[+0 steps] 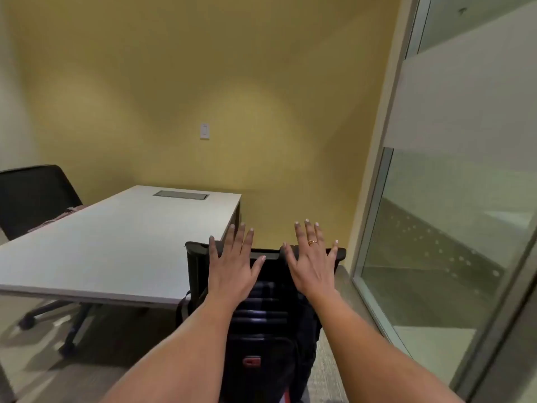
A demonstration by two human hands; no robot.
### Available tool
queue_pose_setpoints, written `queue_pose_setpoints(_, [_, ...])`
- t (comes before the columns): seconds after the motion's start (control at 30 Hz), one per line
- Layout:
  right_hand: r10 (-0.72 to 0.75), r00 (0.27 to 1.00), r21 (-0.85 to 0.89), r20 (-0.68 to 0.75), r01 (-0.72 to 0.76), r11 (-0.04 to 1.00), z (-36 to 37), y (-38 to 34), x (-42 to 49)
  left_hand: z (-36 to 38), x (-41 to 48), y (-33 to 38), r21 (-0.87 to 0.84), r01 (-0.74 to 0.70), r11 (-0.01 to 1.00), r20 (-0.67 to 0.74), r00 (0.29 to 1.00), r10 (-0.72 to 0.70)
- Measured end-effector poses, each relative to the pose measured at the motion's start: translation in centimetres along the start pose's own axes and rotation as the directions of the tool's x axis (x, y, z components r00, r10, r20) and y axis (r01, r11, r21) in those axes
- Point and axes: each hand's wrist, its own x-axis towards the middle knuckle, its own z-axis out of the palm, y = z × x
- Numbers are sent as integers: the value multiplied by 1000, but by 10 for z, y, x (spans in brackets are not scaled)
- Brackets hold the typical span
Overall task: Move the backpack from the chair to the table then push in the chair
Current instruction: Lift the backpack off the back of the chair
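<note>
Clearly not yet lifted: black backpack (267, 324) sat upright on chair (197, 257), leaning on the backrest, just beside the corner of the pale table (116, 242); both hands hovered spread flat above its top, left hand (232, 269) and right hand (311, 266), fingers splayed, gripping nothing; contact with the bag unclear. Looked soft-sided yet bulky, padded ribs, probably moderately heavy, likely to sag if grabbed by fabric; best taken by the top handle, hidden under the palms, or clasped on both sides; dangling strap (181, 309) might snag the chair.
</note>
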Motion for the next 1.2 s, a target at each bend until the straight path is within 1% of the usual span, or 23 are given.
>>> queue_pose_setpoints(0.1, [9, 1000, -38, 12, -9, 999, 5, 1, -3, 6, -6, -4, 31, -1, 1000, 9, 1000, 1])
queue_pose_setpoints(0.33, [-8, 1000, -41, 27, 9, 999, 16, -2, 4, 17, 1, -21, 20, -13, 1000, 34, 999, 12])
queue_pose_setpoints(0.5, [-67, 991, -59, 112, 74, 996, 21, 0, 19, 26, 14, -35, -16, -34, 999, 73, 997, 35])
queue_pose_setpoints(0.6, [-140, 970, -111, 198, 164, 980, 24, 5, 28, 32, 23, -44, -81, -46, 996, 149, 987, 57])
queue_pose_setpoints(0.67, [-199, 933, -125, 298, 245, 961, 25, 13, 34, 37, 29, -50, -109, -59, 992, 205, 975, 80])
queue_pose_setpoints(0.7, [-229, 902, -134, 367, 295, 946, 24, 17, 37, 38, 32, -53, -108, -75, 991, 232, 968, 98])
queue_pose_setpoints(0.77, [-277, 812, -154, 514, 405, 901, 21, 26, 44, 40, 40, -58, -76, -129, 989, 281, 948, 146])
queue_pose_setpoints(0.83, [-303, 729, -166, 614, 494, 853, 17, 32, 53, 39, 50, -62, -55, -188, 981, 333, 923, 195])
queue_pose_setpoints(0.9, [-324, 674, -170, 664, 558, 812, 12, 36, 63, 38, 58, -66, -72, -217, 974, 378, 897, 228])
queue_pose_setpoints(0.97, [-353, 625, -164, 696, 617, 770, 8, 39, 71, 40, 61, -69, -85, -233, 969, 388, 888, 248])
queue_pose_setpoints(1.1, [-414, 553, -146, 723, 708, 691, 7, 46, 82, 47, 57, -72, -80, -249, 965, 317, 912, 262])
queue_pose_setpoints(1.2, [-447, 523, -127, 726, 741, 660, 8, 52, 88, 50, 54, -73, -64, -252, 966, 273, 926, 260])
